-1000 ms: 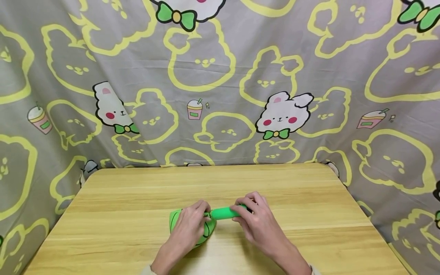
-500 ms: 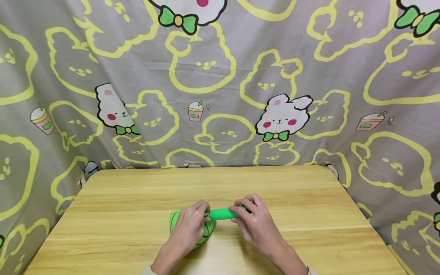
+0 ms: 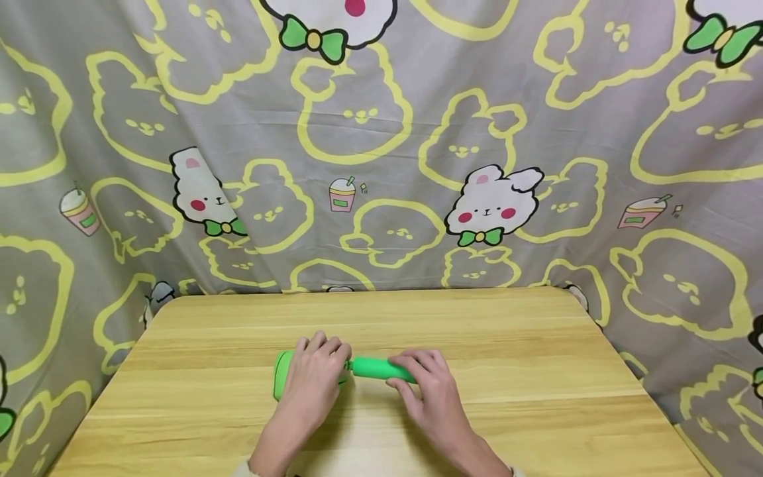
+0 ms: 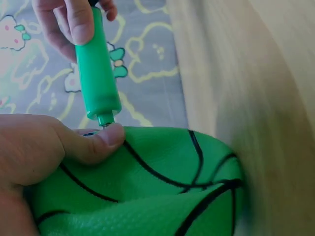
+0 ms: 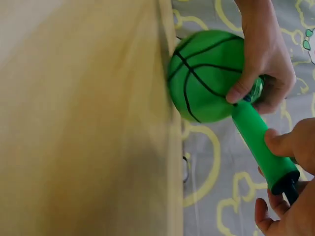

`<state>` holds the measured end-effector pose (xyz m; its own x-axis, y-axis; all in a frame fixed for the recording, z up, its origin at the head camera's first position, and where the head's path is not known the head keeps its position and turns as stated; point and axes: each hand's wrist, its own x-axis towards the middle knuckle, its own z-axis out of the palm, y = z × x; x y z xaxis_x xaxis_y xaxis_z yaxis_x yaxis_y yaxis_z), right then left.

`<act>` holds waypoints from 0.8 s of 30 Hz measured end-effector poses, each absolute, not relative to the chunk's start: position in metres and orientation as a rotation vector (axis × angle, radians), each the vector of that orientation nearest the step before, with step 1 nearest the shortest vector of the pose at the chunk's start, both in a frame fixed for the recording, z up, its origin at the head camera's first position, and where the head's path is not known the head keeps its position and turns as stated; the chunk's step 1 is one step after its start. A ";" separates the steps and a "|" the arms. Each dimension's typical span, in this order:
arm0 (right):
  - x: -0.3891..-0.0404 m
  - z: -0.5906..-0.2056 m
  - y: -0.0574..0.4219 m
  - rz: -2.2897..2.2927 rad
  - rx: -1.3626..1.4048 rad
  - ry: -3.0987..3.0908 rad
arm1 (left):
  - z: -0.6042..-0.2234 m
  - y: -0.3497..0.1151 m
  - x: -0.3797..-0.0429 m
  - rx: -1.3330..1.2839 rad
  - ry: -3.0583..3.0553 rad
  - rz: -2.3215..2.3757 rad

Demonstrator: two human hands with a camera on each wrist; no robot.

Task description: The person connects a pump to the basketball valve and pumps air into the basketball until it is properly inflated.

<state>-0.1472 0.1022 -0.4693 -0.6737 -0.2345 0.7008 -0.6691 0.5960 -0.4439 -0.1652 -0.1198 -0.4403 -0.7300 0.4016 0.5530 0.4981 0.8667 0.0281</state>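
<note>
A soft, partly caved-in green basketball (image 4: 162, 187) with black lines rests on the table, mostly behind my left hand (image 3: 311, 376) in the head view. That hand holds the ball, its thumb pressing right beside the spot where a green hand pump (image 4: 101, 78) meets the ball. A short piece of metal needle shows between pump and ball; its tip is hidden. My right hand (image 3: 430, 391) grips the far end of the pump, thumb on the barrel. In the right wrist view a black rod (image 5: 292, 192) comes out of the barrel's end near the right fingers.
The wooden table (image 3: 507, 331) spreads out around both hands. A grey curtain (image 3: 381, 146) with yellow cartoon outlines hangs behind the table and along its sides.
My left hand has moved left and slightly away with the ball. The pump has followed leftward, and my right hand now sits a little further left and lower on the picture.
</note>
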 end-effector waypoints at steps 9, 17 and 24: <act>-0.142 -0.465 0.103 1.055 0.702 -2.373 | -0.446 -0.129 -0.169 -0.669 -2.582 -0.334; -0.145 -0.464 0.106 1.081 0.705 -2.328 | -0.439 -0.114 -0.161 -0.781 -2.560 -0.508; -0.145 -0.457 0.110 1.165 0.745 -2.301 | -0.440 -0.099 -0.160 -0.920 -2.516 -0.598</act>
<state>-0.1446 0.1101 -0.4568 -0.7515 -0.2596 0.6065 -0.6425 0.4966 -0.5836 -0.1604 -0.0988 -0.4404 -0.7064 0.5064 0.4945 0.6748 0.6928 0.2544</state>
